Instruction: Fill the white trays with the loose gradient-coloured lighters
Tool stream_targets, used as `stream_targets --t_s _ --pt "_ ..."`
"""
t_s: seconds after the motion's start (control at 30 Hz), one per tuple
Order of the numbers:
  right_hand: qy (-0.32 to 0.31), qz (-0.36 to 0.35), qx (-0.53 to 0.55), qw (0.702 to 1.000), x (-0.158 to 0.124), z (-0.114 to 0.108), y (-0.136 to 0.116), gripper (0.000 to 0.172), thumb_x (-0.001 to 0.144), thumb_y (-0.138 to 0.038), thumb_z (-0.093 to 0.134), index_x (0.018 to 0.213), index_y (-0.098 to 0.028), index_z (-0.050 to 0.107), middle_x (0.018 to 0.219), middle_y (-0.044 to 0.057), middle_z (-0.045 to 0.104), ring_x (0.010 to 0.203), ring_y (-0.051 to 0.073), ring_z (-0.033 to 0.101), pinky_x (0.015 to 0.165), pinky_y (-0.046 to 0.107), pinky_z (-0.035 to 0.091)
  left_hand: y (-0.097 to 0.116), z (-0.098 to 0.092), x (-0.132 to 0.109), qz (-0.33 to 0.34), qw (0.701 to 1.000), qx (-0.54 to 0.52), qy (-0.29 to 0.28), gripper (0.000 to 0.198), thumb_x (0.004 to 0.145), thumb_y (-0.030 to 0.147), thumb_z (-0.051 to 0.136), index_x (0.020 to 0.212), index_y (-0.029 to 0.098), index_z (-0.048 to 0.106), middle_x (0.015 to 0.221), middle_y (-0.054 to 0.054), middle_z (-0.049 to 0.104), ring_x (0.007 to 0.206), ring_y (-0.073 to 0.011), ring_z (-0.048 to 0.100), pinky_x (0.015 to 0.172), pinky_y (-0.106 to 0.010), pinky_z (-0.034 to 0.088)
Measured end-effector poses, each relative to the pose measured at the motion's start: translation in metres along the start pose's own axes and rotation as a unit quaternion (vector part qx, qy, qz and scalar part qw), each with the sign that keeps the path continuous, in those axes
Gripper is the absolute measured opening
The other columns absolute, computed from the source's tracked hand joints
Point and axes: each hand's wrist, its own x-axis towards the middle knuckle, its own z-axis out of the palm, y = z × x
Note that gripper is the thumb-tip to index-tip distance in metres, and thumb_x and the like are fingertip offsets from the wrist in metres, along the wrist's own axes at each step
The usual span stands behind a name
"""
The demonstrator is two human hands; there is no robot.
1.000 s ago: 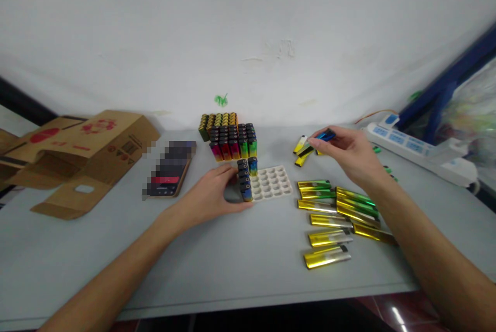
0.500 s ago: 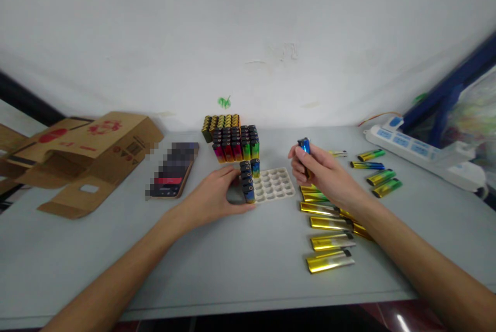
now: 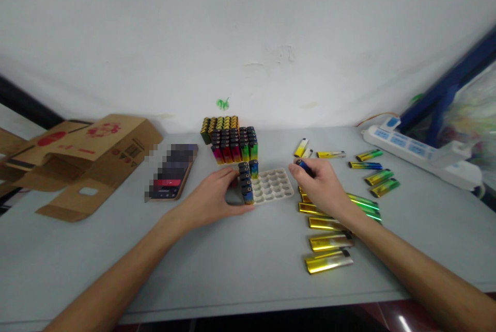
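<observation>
A white tray [image 3: 289,187] with round pockets lies on the table; several blue lighters [image 3: 247,187] stand upright along its left side. My left hand [image 3: 211,195] grips the tray's left end, thumb at the near corner and fingers at the far one, close around the standing lighters. To the right of the tray, my right hand [image 3: 320,182] is closed on a dark blue lighter [image 3: 304,168], whose lower part the fingers hide. Under and beside that hand lie several yellow-and-silver lighters [image 3: 329,262] and green ones [image 3: 364,201].
Behind the tray stand packed blocks of pink and green lighters [image 3: 232,152] and gold-topped ones [image 3: 220,122]. A phone [image 3: 174,172] and an opened cardboard box [image 3: 93,151] are at left. Loose lighters [image 3: 382,182] and a white power strip [image 3: 418,151] lie at right.
My right hand has lowered and turned with the blue lighter, uncovering loose lighters behind it. My left hand stays at the tray. The view has shifted slightly.
</observation>
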Motion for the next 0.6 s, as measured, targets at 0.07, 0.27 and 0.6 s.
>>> stream_targets --t_s 0.07,0.27,0.6 --pt "-0.001 0.004 -0.002 1.000 0.000 0.001 0.001 0.042 0.089 -0.049 0.053 0.059 -0.027 0.035 0.058 -0.005 0.031 0.055 0.011 0.030 0.052 0.029 0.024 0.000 0.000 0.000 -0.001 1.000 -0.001 0.000 0.048 0.080 0.057 0.089 0.106 0.021 0.069 0.110 -0.011 0.077 0.101 -0.0321 0.073 0.089 -0.043 0.060" --pt "0.018 0.015 -0.003 1.000 0.003 0.002 0.007 0.049 0.097 -0.064 0.061 0.070 -0.025 0.047 0.062 -0.006 0.040 0.059 0.013 0.039 0.056 0.030 0.030 -0.001 0.000 -0.001 -0.009 1.000 0.001 -0.009 0.052 0.081 0.057 0.088 0.111 0.019 0.070 0.119 -0.014 0.077 0.108 -0.0345 0.073 0.094 -0.045 0.059" --pt "-0.036 -0.117 0.024 0.992 0.001 0.008 0.012 0.020 0.107 -0.041 0.066 0.108 -0.022 0.073 0.105 0.008 0.071 0.099 0.023 0.067 0.088 0.037 0.055 -0.006 0.004 -0.001 0.008 1.000 -0.002 -0.007 0.052 0.084 0.058 0.088 0.114 0.019 0.070 0.121 -0.014 0.077 0.109 -0.0335 0.073 0.094 -0.045 0.059"
